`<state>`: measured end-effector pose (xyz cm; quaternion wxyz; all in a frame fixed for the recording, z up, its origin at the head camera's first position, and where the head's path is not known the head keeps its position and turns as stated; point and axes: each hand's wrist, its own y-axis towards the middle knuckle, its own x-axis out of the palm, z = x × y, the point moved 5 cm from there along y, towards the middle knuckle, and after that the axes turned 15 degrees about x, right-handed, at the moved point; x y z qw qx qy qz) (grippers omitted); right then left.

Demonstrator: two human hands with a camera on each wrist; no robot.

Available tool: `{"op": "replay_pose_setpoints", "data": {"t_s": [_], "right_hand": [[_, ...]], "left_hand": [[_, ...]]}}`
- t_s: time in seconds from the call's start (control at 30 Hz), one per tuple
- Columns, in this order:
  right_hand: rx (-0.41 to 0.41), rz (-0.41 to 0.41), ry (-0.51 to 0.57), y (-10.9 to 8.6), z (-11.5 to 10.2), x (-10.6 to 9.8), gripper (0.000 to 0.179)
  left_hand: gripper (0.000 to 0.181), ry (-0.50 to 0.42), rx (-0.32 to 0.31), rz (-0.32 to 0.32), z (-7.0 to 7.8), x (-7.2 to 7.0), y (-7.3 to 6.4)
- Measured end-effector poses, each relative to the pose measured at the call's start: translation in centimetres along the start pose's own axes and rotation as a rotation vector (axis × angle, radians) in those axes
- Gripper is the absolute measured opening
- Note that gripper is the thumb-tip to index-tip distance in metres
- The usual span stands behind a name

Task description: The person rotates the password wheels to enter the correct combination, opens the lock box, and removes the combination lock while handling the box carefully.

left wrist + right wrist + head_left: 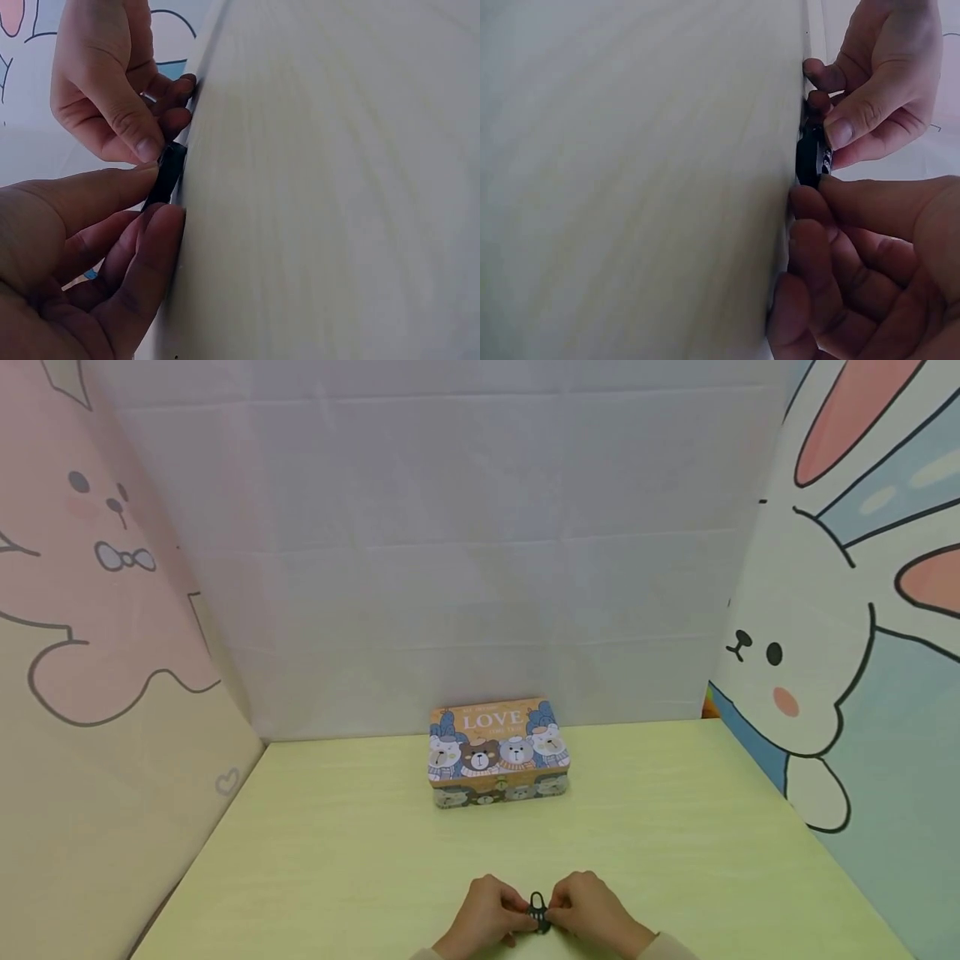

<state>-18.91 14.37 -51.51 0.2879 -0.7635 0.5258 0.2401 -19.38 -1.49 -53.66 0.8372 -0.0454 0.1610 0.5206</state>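
A small black combination padlock (538, 917) is held low over the table near its front, its shackle pointing toward the back. Light marks on its number dials show in the right wrist view, where the padlock (810, 156) is seen edge-on. My left hand (487, 912) pinches its left side between thumb and fingers. From the other side my right hand (591, 910) grips it with thumb and index finger. In the left wrist view, both hands' fingertips meet at the dark lock body (168, 174), close to the tabletop.
A rectangular tin box (498, 752) with cartoon bears and the word LOVE sits closed at the back of the pale yellow-green table (337, 843). A white cloth (480, 543) hangs behind it. Cartoon-printed panels stand on the left and right sides.
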Motion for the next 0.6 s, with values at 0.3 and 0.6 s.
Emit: {"op": "replay_pose_setpoints", "data": {"t_s": [0.3,0.6], "right_hand": [[0.054,-0.074,0.091,0.51,0.03,-0.27,0.018],[0.09,-0.134,0.141,0.94,0.58,-0.38,0.014]], "left_hand": [[0.011,0.067,0.039,-0.037,0.53,-0.27,0.21],[0.012,0.022,0.019,-0.03,0.58,-0.22,0.24]]}}
